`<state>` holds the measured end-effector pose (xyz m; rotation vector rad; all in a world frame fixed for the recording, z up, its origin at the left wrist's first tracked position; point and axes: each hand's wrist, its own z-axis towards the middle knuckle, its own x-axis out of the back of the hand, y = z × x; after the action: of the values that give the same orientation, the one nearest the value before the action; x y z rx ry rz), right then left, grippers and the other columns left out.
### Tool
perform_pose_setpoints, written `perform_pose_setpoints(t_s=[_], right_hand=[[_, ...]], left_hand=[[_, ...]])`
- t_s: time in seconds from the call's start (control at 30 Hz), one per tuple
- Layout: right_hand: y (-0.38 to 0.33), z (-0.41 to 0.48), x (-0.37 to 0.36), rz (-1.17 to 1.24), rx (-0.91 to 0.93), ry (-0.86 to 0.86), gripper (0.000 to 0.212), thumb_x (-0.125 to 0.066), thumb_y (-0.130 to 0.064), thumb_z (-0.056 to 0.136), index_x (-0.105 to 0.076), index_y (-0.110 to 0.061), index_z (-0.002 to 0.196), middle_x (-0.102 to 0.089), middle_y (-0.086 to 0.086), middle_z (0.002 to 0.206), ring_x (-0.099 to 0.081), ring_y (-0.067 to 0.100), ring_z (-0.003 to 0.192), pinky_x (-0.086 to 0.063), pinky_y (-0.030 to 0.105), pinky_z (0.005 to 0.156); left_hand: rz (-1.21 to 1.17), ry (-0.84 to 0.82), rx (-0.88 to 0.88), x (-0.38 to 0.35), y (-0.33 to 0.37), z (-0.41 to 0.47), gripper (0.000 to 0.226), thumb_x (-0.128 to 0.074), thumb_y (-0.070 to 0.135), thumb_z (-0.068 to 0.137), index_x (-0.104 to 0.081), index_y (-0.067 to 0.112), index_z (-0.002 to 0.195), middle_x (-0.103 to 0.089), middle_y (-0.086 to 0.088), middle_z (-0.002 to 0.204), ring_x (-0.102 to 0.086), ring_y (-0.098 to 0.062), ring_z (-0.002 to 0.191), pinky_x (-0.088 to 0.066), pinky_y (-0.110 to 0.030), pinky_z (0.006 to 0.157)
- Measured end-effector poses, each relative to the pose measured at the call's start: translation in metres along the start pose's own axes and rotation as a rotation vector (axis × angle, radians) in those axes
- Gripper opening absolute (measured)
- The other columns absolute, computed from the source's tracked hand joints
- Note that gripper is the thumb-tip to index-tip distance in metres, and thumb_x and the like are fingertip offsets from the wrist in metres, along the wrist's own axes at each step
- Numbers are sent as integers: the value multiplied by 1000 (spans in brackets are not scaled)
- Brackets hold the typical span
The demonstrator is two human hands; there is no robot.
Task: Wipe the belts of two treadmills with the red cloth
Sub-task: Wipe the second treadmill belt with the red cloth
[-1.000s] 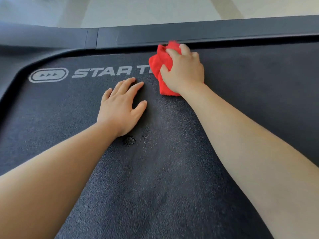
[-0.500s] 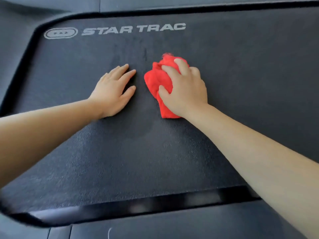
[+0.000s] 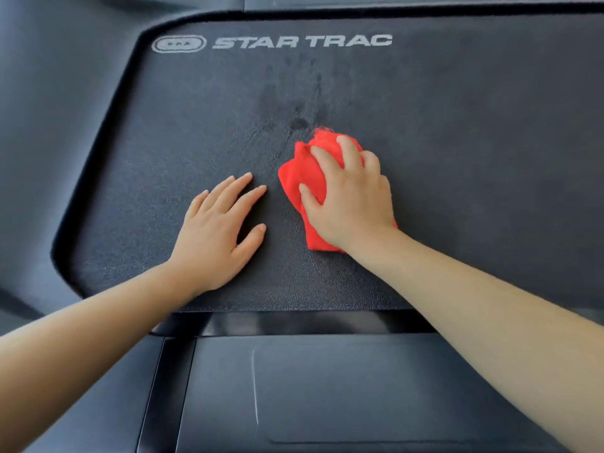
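Left forearm (image 3: 81, 341) and right forearm (image 3: 490, 322): bare along the whole visible length. Left hand (image 3: 215, 237) and right hand (image 3: 353, 204): likewise bare; fingers (image 3: 237, 191) slender, with short, rounded nails.

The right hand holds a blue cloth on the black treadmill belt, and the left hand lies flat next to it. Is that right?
Not quite: the crumpled cloth is red, not blue. The head view shows the right hand gripping it on the textured black treadmill belt, with the left hand lying flat beside it.
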<state>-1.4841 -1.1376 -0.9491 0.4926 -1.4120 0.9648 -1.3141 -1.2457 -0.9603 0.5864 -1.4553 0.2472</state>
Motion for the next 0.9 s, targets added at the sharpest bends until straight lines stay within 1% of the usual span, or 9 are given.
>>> perform_pose_setpoints(t_s=[0.1,0.23,0.37,0.5,0.6,0.7,0.8,0.9], right_hand=[[-3,9,-3,-12,-7,-7,53,-49,-51,88,-39,-35,138,-27,3,151,-35,34,124,-40,46,87],[3,-21,4,6,43,-28,55,-49,-52,87,-39,-37,139,-27,5,151,-34,35,126,-41,46,90],[1,-66,13,41,82,-94,62,-49,-52,86,-33,-35,143,-21,6,154,-28,34,132,-39,49,95],[6,-80,22,89,135,-134,64,-47,-52,86,-31,-31,145,-17,9,156,-22,37,137,-38,53,99],[6,-81,19,51,192,-108,61,-49,-47,87,-37,-27,144,-23,13,155,-26,42,135,-40,54,95],[1,-68,12,40,160,-67,56,-51,-44,88,-42,-27,141,-28,14,153,-31,42,131,-42,52,93],[-8,-37,2,33,138,-48,56,-49,-45,88,-40,-31,141,-27,11,153,-31,38,131,-41,50,94],[-15,-17,-3,23,118,-43,56,-49,-46,87,-38,-34,141,-25,8,153,-29,36,132,-41,49,94]], left_hand=[[4,0,-4,0,0,0,68,-22,55,83,-34,26,143,-25,1,154,-21,-22,142,-14,-43,114],[-4,11,-11,-1,-1,1,68,-23,55,83,-36,24,142,-27,0,153,-23,-24,142,-17,-44,114],[-6,27,-2,-1,0,1,69,-23,55,82,-37,24,142,-29,0,153,-24,-24,141,-17,-44,113],[-6,27,-4,-1,-1,1,69,-23,55,82,-36,25,142,-27,1,153,-23,-22,142,-16,-42,113],[-7,27,-9,-2,-2,1,68,-24,55,82,-36,25,142,-27,1,153,-22,-22,142,-15,-42,113],[-5,40,-12,-2,-2,2,67,-26,54,82,-38,24,141,-29,0,153,-24,-23,141,-17,-43,113],[-20,67,-7,-3,-2,3,64,-31,53,81,-41,26,138,-34,1,150,-28,-23,139,-20,-43,110],[-14,68,-4,-2,-1,5,64,-31,53,80,-40,28,138,-35,2,149,-28,-20,139,-20,-41,109]])
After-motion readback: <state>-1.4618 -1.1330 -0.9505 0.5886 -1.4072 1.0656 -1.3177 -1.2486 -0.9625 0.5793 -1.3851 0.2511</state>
